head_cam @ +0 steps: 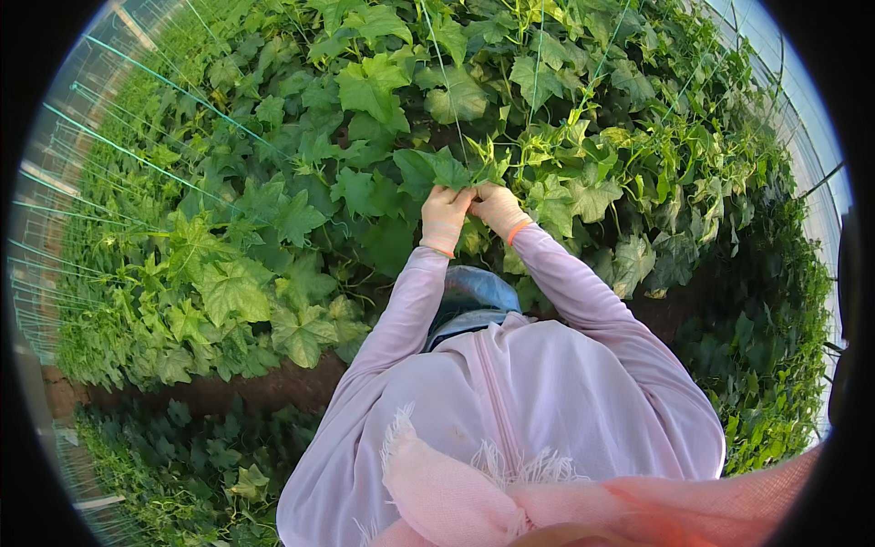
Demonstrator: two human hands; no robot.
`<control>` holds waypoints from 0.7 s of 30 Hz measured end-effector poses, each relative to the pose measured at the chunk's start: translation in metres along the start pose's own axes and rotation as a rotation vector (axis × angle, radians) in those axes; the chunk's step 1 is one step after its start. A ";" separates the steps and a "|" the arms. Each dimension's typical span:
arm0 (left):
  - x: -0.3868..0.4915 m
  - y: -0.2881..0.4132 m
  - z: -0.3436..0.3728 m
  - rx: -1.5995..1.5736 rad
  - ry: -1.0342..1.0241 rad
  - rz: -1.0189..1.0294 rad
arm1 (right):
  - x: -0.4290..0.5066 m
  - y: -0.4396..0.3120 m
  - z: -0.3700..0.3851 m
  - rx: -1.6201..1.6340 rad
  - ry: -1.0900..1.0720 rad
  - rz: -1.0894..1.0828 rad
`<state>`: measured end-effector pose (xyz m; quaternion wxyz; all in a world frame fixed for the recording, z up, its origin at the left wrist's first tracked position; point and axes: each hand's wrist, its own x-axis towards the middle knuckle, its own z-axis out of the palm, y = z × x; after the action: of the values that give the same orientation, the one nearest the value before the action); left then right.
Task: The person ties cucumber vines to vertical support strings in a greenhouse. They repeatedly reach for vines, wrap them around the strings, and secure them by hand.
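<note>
Both hands reach forward into leafy climbing vines and meet at one vine's upper part. My left hand (446, 215), in a pale glove with an orange-edged cuff, has its fingertips pinched at the base of a broad green leaf (448, 167). Beside it, almost touching, is my right hand (497, 207), gloved alike, its fingers bent inward at the same spot. A thin string (446, 85) runs down to the vine just above the fingers. What exactly lies between the fingertips is hidden by the hands and the leaf.
Green support strings (184, 92) slant across the left, and more hang ahead. Dense vines stand in front and on both sides, with wilted leaves (632, 263) at the right. Bare soil (273, 388) shows between rows. A blue plastic item (482, 288) is at the waist.
</note>
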<state>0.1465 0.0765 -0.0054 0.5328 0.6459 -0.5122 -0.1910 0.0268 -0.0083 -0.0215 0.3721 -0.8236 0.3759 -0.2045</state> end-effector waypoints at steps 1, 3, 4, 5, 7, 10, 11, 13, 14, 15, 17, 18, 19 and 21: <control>0.000 0.000 0.000 -0.003 0.004 0.009 | 0.001 -0.001 0.000 0.054 -0.027 -0.032; -0.001 0.004 0.002 0.107 0.013 0.010 | 0.002 0.004 0.000 -0.048 -0.064 -0.018; -0.001 0.009 0.004 0.162 0.013 0.012 | 0.005 0.011 0.005 -0.123 -0.040 -0.031; -0.002 0.013 0.005 0.183 0.010 -0.009 | 0.007 0.016 0.008 -0.198 -0.015 -0.044; -0.005 0.022 0.004 0.233 0.012 -0.059 | 0.002 0.004 0.001 -0.107 -0.078 0.008; -0.002 0.013 0.011 0.432 0.036 -0.141 | -0.005 0.001 -0.004 0.078 -0.134 0.035; -0.001 0.009 0.012 0.418 0.041 -0.114 | -0.005 0.004 -0.002 0.093 -0.120 0.040; -0.002 0.002 0.012 0.391 0.049 -0.066 | -0.006 -0.004 -0.007 0.046 -0.054 0.091; -0.001 -0.004 0.013 0.389 0.065 -0.022 | -0.003 -0.008 -0.012 -0.017 -0.001 0.133; 0.002 -0.005 0.010 0.167 0.018 -0.134 | -0.002 -0.017 -0.018 -0.081 0.051 0.176; 0.008 -0.006 0.004 -0.280 -0.072 -0.355 | -0.001 -0.018 -0.022 0.093 0.123 0.202; 0.009 0.007 0.000 -0.382 -0.061 -0.439 | 0.000 -0.018 -0.023 0.166 0.155 0.191; 0.009 0.010 -0.002 -0.470 -0.077 -0.492 | 0.000 -0.020 -0.023 0.240 0.187 0.180; 0.011 0.011 -0.005 -0.648 -0.100 -0.596 | 0.001 -0.020 -0.023 0.597 0.163 0.199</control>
<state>0.1501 0.0703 0.0099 0.6041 0.5549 -0.2424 -0.5180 0.0224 -0.0109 0.0088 0.5839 -0.6185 0.4065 -0.3335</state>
